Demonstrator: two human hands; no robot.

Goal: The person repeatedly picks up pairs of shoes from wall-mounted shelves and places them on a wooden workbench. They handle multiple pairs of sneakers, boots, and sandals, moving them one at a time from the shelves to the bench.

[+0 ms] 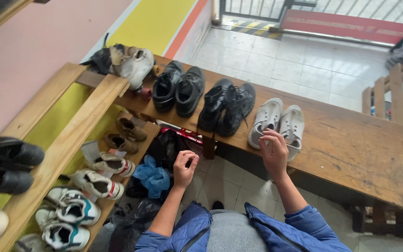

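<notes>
The long wooden surface [350,149] stretches across in front of both hands and carries a row of shoes. To the left of the hands stands a slatted wooden shelf rack [61,149], with pairs of shoes on its boards at several levels. Beyond the surface lies a pale tiled floor [304,65].

On the surface, left of the right hand and further out than the left hand, sit two pairs of black shoes: laced black boots [227,107] nearer, and a second black pair [178,91] past them. Further left again lies a worn whitish pair [131,63] at the end of the surface.

The grey pair of shoes [278,123] stands at the near edge of the surface, directly under the right hand [274,151]. That hand has its fingers curled, the fingertips resting on the heel ends of the grey pair; whether it grips them I cannot tell.

The left hand [184,167] hangs below the edge of the surface, loosely closed, its fingers bent inward; it touches nothing that I can see. Just left of it lies a crumpled blue cloth [152,176].
</notes>
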